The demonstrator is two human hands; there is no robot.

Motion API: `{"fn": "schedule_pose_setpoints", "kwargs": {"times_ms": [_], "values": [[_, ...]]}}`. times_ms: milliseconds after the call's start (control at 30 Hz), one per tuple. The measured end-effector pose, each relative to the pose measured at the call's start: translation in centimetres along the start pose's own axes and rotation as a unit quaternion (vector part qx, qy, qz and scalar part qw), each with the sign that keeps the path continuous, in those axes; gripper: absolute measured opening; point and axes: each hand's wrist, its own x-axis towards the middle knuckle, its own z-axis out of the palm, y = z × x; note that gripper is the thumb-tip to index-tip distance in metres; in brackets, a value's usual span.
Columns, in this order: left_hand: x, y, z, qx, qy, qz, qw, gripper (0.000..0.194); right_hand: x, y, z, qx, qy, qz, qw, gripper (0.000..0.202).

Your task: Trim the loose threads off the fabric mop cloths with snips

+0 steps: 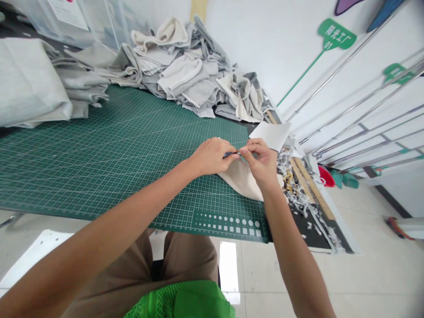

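Note:
Above the right part of the green cutting mat (132, 145), my two hands meet fingertip to fingertip. My left hand (214, 155) is closed, with a slim dark-blue object (229, 154) showing at its fingertips; its kind is too small to tell. My right hand (261, 160) pinches thumb against forefinger at the upper edge of a cream cloth (241, 182). That cloth spreads under both hands toward the mat's right side, partly covered by my right hand and wrist. The exact point where the fingertips meet is hard to make out.
Grey and cream cloth pieces (195, 75) are heaped along the back, with a folded stack (29, 84) at left. A white sheet (270, 134), fabric scraps (291, 185) and wooden rulers (313, 187) lie at right. Poles (347, 119) lean against the wall; a red basin (326, 176) is below.

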Motion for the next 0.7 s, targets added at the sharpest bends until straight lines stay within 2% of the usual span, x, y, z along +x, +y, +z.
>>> {"fn": "schedule_pose_setpoints", "kwargs": {"times_ms": [200,433,700], "values": [[-0.11,-0.02,-0.16,-0.004,-0.007,-0.017,1.0,0.025,0.17,0.69,-0.1,0.022,0.014,0.011,1.0,0.013],[-0.16,0.21,-0.45,0.002,-0.002,-0.015,1.0,0.024,0.17,0.84,-0.25,0.008,0.019,0.017,1.0,0.016],[-0.26,0.08,-0.5,0.02,-0.021,-0.006,1.0,0.028,0.16,0.89,-0.12,0.002,0.017,0.013,1.0,0.017]]}}
